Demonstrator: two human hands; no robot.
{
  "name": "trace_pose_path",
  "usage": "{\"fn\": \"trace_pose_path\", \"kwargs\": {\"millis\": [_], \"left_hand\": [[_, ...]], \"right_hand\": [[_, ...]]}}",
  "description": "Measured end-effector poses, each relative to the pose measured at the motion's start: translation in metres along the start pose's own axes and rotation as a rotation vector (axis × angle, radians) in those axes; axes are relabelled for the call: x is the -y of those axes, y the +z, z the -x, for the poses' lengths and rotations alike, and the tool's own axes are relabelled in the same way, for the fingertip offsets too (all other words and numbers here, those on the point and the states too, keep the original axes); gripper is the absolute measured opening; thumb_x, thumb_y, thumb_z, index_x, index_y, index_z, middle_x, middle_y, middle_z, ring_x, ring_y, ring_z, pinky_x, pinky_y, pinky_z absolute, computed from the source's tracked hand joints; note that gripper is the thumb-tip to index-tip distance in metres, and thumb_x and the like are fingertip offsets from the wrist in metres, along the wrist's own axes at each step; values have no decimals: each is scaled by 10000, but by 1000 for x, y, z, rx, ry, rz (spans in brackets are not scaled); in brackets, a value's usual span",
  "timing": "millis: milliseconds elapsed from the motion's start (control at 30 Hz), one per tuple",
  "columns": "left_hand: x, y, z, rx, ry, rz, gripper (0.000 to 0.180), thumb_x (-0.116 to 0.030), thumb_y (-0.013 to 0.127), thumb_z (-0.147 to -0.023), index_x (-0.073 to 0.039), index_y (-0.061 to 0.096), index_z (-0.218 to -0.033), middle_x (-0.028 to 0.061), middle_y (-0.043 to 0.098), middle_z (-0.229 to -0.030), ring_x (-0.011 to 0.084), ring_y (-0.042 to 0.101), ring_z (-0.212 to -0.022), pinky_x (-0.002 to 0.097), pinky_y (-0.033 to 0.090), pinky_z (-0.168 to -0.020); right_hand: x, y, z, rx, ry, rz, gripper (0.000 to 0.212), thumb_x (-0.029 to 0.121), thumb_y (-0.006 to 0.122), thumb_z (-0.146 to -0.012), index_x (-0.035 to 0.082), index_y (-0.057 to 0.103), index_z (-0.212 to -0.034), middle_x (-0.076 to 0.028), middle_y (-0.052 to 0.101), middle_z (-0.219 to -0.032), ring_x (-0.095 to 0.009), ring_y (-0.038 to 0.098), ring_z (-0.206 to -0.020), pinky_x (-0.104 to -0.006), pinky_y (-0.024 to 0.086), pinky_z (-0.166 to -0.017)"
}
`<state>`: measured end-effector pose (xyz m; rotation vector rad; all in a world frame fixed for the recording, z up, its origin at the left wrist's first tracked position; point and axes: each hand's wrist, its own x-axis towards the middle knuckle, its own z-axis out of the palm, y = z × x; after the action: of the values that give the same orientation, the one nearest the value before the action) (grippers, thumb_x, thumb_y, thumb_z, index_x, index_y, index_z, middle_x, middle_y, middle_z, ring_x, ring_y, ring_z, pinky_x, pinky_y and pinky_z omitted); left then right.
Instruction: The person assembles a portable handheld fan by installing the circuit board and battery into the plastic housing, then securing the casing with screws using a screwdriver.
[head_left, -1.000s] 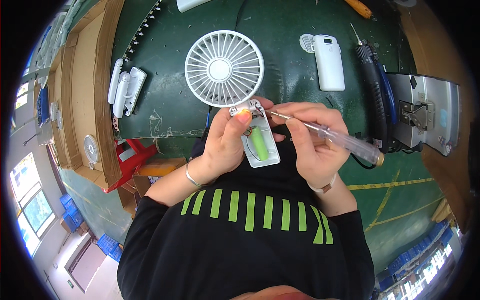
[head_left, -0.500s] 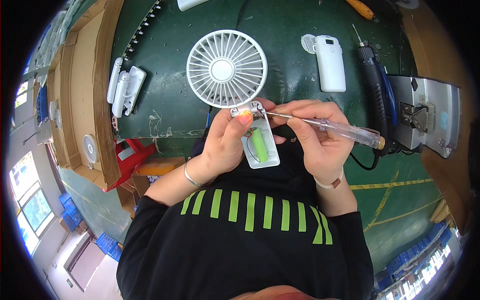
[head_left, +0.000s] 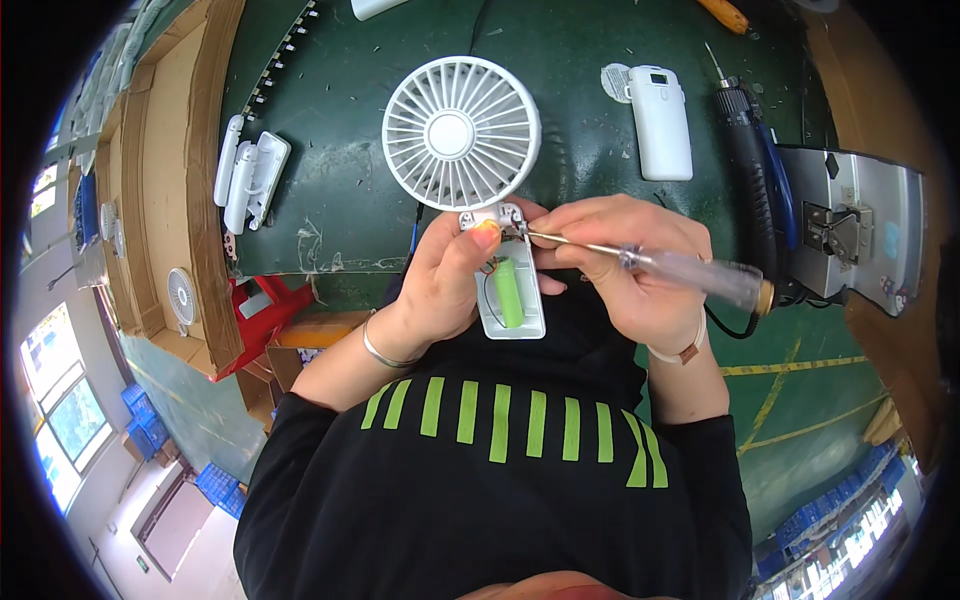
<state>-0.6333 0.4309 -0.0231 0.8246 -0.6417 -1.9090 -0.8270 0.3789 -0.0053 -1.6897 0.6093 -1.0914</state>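
Note:
In my left hand (head_left: 447, 262) is a white handheld fan (head_left: 450, 133), gripped at the neck below its round ribbed head. Its handle shell (head_left: 538, 312) lies open toward me, showing a green cylindrical battery (head_left: 508, 294) and thin wires. My left thumb presses on the neck. My right hand (head_left: 640, 270) is closed around a screwdriver (head_left: 690, 276) with a clear handle. The metal shaft points left, and its tip is at the open neck joint, by the wires. Whether the tip touches a screw is too small to tell.
A white handle case (head_left: 662, 125) lies at the back right, beside a black electric screwdriver (head_left: 742, 150) and a metal box (head_left: 850, 225). White shell parts (head_left: 255, 180) are at the left near a cardboard box (head_left: 165, 180). An orange-handled tool (head_left: 722, 16) lies at the far edge.
The fan head has shifted slightly right and up, while the handle's lower end has swung left. My right hand and the screwdriver have moved a little, and the screwdriver handle is now blurred.

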Motion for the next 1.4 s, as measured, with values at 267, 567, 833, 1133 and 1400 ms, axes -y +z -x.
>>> {"fn": "trace_pose_path", "kwargs": {"millis": [267, 567, 833, 1133, 1400], "left_hand": [[-1, 2, -1, 52, -13, -54, 510, -340, 429, -990, 99, 435, -1251, 256, 594, -1141, 365, 657, -1009, 422, 586, -811], [-2, 4, -2, 55, 6, -33, 519, -342, 431, -993, 103, 422, -1261, 273, 571, -1186, 392, 641, -1041, 424, 580, -828], [7, 9, -3, -3, 101, -74, 567, -387, 483, -967, 89, 401, -1265, 364, 450, -1334, 400, 620, -1081, 425, 533, -905], [10, 18, 7, -7, 216, -29, 468, -242, 415, -1017, 51, 354, -1376, 247, 442, -1405, 358, 490, -1266, 432, 446, -1017], [13, 7, 10, 71, 413, -288, 411, -163, 385, -1012, 50, 414, -1362, 204, 483, -1384, 253, 497, -1239, 373, 369, -1063]], "right_hand": [[-9, 6, 8, -161, 289, -393, 79, -56, 624, -877, -65, 589, -948, -154, 692, -914, -164, 690, -815, -254, 572, -715], [-20, 2, 9, -106, 282, -487, 77, -55, 594, -897, -53, 561, -967, -170, 682, -941, -176, 687, -845, -265, 571, -748], [3, 2, 17, -370, 391, -555, 109, 1, 553, -929, -22, 519, -1030, -122, 641, -866, -126, 622, -730, -226, 509, -658], [20, -16, 3, -487, 263, 1116, 376, 71, 701, -821, -5, 550, -1157, -111, 551, -901, -236, 562, -713, -336, 463, -627], [24, 51, 10, -249, 34, 562, 192, -63, 712, -734, 2, 653, -905, -94, 573, -829, -251, 608, -701, -331, 496, -602]]}}
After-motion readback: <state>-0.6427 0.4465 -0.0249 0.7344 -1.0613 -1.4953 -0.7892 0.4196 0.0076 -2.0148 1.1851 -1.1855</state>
